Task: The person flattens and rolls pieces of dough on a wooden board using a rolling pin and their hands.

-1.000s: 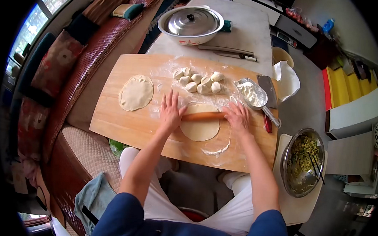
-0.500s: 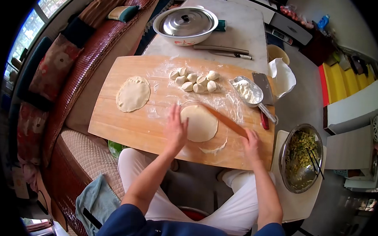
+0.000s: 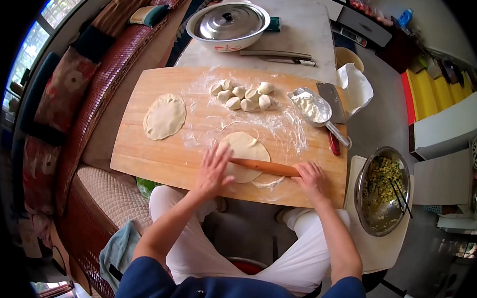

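A wooden rolling pin [image 3: 264, 166] lies across a flat round of dough [image 3: 245, 145] on the floured wooden board [image 3: 136, 123]. My right hand [image 3: 310, 180] is on the pin's right end, fingers bent over it. At the pin's left end, my left hand [image 3: 214, 171] rests over the dough's left edge with its fingers spread. A filled round with a crimped edge [image 3: 165, 117] lies farther left. Behind the pin sits a cluster of small dough pieces [image 3: 245, 95].
A metal scoop of flour [image 3: 310, 107] and a cleaver [image 3: 331, 102] lie at the board's right. A steel bowl of chopped filling with chopsticks [image 3: 380, 192] stands beyond the right edge. At the back are a lidded basin [image 3: 228, 23] and a knife [image 3: 287, 60].
The rolling pin has swung from a slant to nearly level and now lies over the dough. My left hand has come to its left end; the right hand has moved slightly toward me.
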